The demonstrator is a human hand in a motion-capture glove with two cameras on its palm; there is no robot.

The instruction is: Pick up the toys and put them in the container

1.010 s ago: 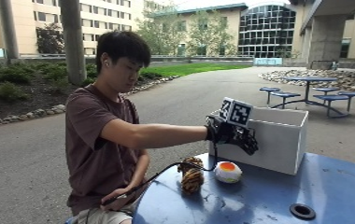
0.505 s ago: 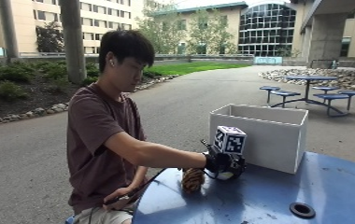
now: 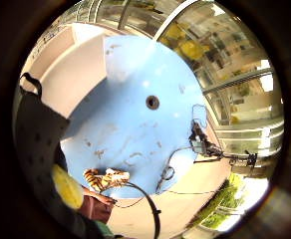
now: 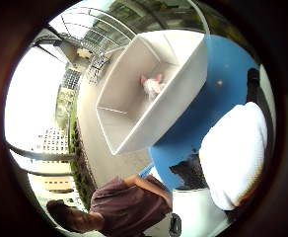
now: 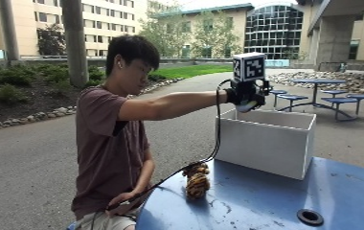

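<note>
raised from the round blue table (image 5: 335, 191), gloved right hands (image 5: 245, 98) grips a white-yellow ball (image 5: 251, 103) over the boxy white container (image 5: 268, 139)

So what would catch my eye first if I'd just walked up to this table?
Probably the gloved right hand, raised over the open white container and gripping a pale, rounded toy. Next, the striped tiger toy standing alone on the round blue table, near the edge by the person. Looking down into the container, a small pinkish toy already lies on its floor.
</note>
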